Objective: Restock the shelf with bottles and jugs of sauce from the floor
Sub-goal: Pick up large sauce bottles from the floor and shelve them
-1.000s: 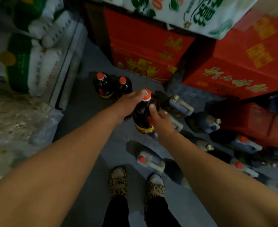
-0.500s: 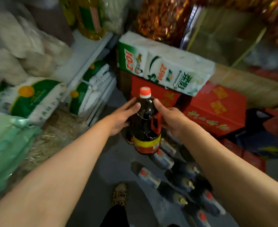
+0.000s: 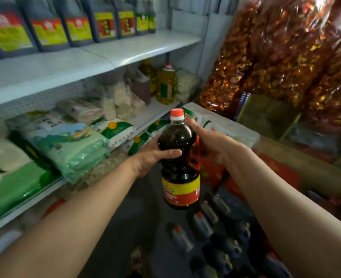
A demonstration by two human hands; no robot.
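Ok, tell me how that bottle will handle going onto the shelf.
The bottle looks nearly full of dark sauce, so probably heavy for its size. The left hand and right hand both grip it, which fits that. Tall and narrow, it may tip if set down carelessly. Its smooth plastic could be slippery.

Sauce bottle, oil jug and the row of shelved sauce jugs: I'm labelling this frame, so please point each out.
sauce bottle (image 3: 180, 189): head view, on its yellow-red label.
oil jug (image 3: 166, 85): head view, on its yellow body.
shelved sauce jugs (image 3: 79, 29): head view, on one jug's label.
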